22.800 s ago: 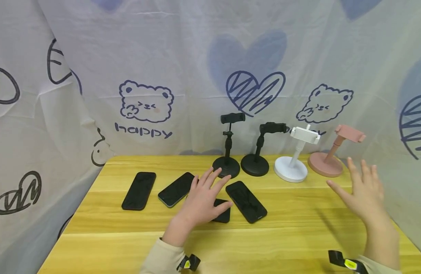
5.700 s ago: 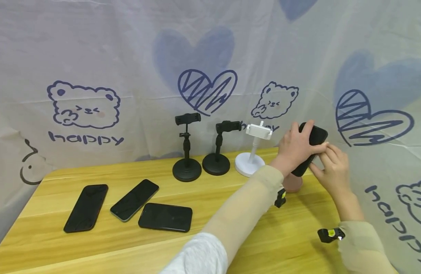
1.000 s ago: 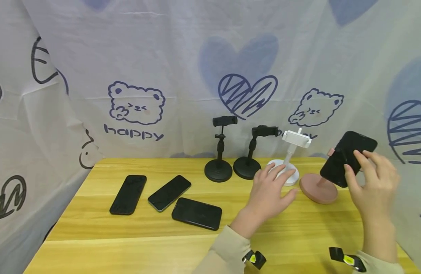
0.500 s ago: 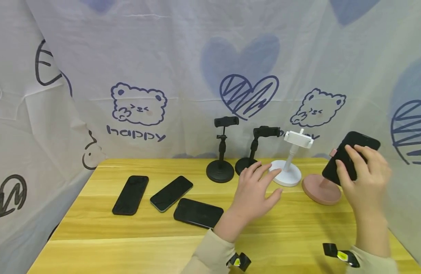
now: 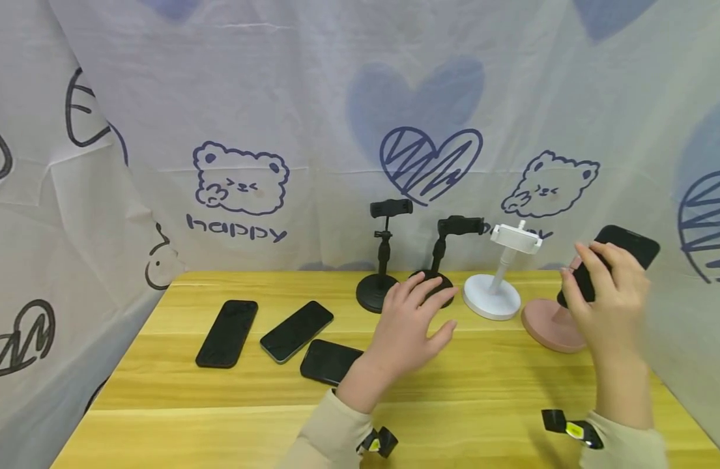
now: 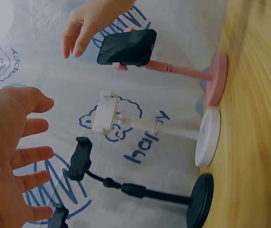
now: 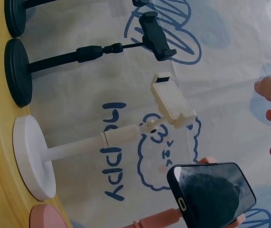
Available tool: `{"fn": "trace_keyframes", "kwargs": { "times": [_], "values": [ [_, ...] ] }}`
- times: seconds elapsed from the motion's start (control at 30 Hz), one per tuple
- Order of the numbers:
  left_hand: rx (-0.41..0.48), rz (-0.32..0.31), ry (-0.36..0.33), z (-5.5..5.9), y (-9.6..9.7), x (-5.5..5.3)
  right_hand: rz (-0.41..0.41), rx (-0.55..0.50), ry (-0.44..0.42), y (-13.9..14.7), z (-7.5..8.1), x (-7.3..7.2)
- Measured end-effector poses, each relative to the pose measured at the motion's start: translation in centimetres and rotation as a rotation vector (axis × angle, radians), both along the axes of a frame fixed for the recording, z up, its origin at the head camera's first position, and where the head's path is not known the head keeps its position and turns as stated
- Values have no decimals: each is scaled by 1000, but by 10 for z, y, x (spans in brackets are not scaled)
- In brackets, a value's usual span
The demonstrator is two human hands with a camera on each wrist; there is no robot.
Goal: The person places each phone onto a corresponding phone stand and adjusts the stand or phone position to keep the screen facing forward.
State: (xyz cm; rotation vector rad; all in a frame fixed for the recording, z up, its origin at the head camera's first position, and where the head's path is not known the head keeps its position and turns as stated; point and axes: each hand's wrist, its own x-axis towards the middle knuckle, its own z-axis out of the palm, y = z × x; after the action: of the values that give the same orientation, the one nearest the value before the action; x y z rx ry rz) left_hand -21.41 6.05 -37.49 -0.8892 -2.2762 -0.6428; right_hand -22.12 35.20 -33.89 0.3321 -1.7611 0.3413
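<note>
A black smartphone (image 5: 632, 246) sits tilted in the clamp of the pink phone stand (image 5: 550, 327) at the right; pink clamp ends grip its edges in the left wrist view. My right hand (image 5: 612, 312) hovers before that phone, fingers loosely bent; the left wrist view shows a gap between them. Holding nothing, my left hand (image 5: 403, 332) hangs over the table with spread fingers. It hides part of a black phone (image 5: 330, 360) and part of the second black stand's base. The white phone stand (image 7: 173, 102) has a bare clamp.
Two black phone stands, one (image 5: 378, 292) left of the other (image 5: 460, 225), stand beside the white one along the wooden table's (image 5: 219, 430) back edge. Two more phones, one far left (image 5: 227, 333) and one slanted (image 5: 297, 331), lie flat. A printed curtain (image 5: 324, 130) hangs behind.
Since the earliest frame, one phone has gone from the table into the pink stand, both hands working at it midway. Over the last second my left hand drifts left and my right hand shifts slightly left.
</note>
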Motion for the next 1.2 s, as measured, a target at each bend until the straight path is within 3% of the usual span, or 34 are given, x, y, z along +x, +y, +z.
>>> {"fn": "trace_keyframes", "kwargs": {
  "times": [0.13,0.3,0.5,0.63,1.0,1.2],
  "values": [
    [-35,3,30,-3,-14,-4,16,21,5,-2,-3,-6],
    [-115,5,80,-8,-33,-11,20,44,-48,-1,-6,-8],
    [-197,20,82,-13,-55,-17,1,69,-119,-1,-8,-8],
    [-211,29,87,-15,-67,-18,6,92,-116,-1,-10,-12],
    [-286,67,-4,-20,-101,-10,-9,208,-183,4,-14,-18],
    [-311,42,1,-25,-115,-10,-5,240,-193,8,-15,-21]
  ]
}}
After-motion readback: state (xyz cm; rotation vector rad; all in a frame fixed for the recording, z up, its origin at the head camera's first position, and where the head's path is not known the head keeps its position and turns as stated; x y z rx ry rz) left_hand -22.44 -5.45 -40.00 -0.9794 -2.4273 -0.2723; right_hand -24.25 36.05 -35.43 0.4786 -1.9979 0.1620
